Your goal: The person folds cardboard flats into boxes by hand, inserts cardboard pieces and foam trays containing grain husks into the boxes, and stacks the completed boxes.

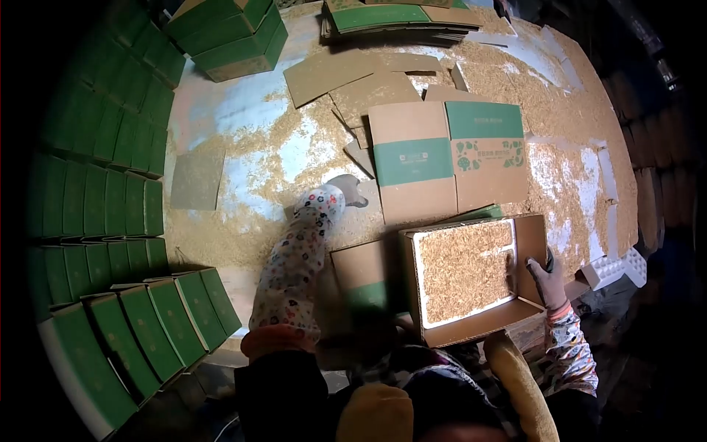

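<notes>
My left hand point(347, 190), in a grey glove, reaches out over the table and rests at a flat piece of cardboard point(366, 221); its fingers look bent and slightly apart, with nothing visible in them. An open cardboard box point(532, 254) is tilted towards me at the table's near edge. Inside the box lies a white-rimmed layer point(464, 274) covered with brown shavings. My right hand point(547, 280), also gloved, grips the right wall of this box, thumb inside. Just beyond the box lies a flattened green and brown carton point(412, 158).
Green boxes point(151, 331) are stacked in rows along the left. More green boxes point(236, 44) stand at the back left, and flattened cartons point(398, 26) are piled at the back. Shavings and loose cardboard point(197, 179) cover much of the table. A white tray point(607, 271) sits at the right.
</notes>
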`<state>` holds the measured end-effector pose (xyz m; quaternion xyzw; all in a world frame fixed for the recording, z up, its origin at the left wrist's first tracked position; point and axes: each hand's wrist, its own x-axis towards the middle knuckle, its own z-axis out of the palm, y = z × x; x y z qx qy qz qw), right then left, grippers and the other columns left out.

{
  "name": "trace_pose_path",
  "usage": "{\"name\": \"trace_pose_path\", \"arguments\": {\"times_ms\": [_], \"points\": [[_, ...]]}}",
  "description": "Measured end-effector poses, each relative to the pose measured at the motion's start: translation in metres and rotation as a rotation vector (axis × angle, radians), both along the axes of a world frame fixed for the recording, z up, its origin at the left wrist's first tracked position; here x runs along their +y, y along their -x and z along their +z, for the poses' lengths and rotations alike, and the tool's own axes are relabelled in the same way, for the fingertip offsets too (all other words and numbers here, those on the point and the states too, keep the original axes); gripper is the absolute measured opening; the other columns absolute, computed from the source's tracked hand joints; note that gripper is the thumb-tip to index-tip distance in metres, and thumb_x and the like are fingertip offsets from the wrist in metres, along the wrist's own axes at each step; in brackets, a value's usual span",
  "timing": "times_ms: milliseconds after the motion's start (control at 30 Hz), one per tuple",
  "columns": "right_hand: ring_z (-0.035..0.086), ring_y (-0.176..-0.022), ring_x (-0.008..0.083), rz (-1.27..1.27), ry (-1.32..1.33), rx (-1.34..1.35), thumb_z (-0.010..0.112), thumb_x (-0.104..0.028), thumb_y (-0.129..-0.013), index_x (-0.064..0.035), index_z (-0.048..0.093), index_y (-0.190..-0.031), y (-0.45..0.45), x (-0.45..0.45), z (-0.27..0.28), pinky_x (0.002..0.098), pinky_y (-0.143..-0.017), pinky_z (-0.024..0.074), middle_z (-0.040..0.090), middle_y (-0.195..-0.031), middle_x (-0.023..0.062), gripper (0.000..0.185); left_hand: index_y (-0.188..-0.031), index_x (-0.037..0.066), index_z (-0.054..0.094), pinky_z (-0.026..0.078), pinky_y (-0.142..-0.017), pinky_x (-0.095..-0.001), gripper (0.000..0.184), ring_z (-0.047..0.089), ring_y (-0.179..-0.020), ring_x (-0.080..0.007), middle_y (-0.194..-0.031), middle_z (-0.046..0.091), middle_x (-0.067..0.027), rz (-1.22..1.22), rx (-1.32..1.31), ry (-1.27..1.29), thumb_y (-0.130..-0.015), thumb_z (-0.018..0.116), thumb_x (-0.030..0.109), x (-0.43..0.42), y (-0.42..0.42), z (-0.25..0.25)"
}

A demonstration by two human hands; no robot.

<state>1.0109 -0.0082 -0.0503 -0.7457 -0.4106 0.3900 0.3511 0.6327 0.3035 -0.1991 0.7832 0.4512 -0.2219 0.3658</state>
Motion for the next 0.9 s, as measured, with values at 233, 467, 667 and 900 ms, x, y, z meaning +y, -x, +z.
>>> {"name": "trace_pose_path", "arguments": {"times_ms": [233, 467, 667, 900], "points": [[0.062, -0.087, 0.0182, 0.046, -0.13, -0.09, 0.061, -0.018, -0.087, 0.0034, 0.054, -0.117, 0.001, -0.004, -0.013, 0.03, -0.078, 0.0483, 0.067, -0.098, 0.0127, 0.038, -0.093, 0.009, 0.058, 0.05, -0.074, -0.0416, 0.019, 0.064, -0.079, -0.0271, -0.078, 0.064, -0.0142, 0.258, -0.073, -0.866, -0.084, 0.053, 0.024, -0.056, 0.002, 0.189], [0.06, -0.094, 0.0154, -0.117, -0.4, -0.092, 0.052, -0.022, -0.094, 0.0048, 0.054, -0.118, 0.01, -0.017, 0.007, 0.0285, -0.082, 0.046, 0.064, -0.104, 0.0101, 0.036, -0.076, 0.011, 0.058, 0.048, -0.065, -0.0314, 0.002, 0.06, -0.072, -0.0184, -0.073, 0.059, -0.0027, -0.542, -0.504, -0.501, -0.076, 0.057, 0.012, -0.275, -0.166, 0.14], [0.057, -0.101, 0.0374, 0.491, -0.461, -0.825, 0.051, -0.024, -0.087, -0.0022, 0.055, -0.119, 0.068, -0.026, 0.024, 0.0401, -0.089, 0.0455, 0.058, -0.114, 0.0215, 0.039, -0.086, 0.002, 0.068, 0.047, -0.08, -0.0419, 0.042, 0.061, -0.097, -0.0306, -0.095, 0.066, -0.0197, -0.309, -0.424, -0.24, -0.079, 0.057, 0.042, -0.269, -0.162, 0.148], [0.046, -0.115, 0.0402, 0.716, -0.061, -0.519, 0.052, -0.037, -0.082, -0.0058, 0.057, -0.118, 0.057, -0.009, -0.009, 0.0433, -0.1, 0.0358, 0.057, -0.111, 0.0212, 0.048, -0.107, 0.003, 0.057, 0.043, -0.092, -0.0432, 0.036, 0.057, -0.106, -0.0307, -0.112, 0.059, -0.0159, -0.116, 0.139, -0.564, -0.088, 0.051, 0.033, -0.287, -0.143, 0.152]]}}
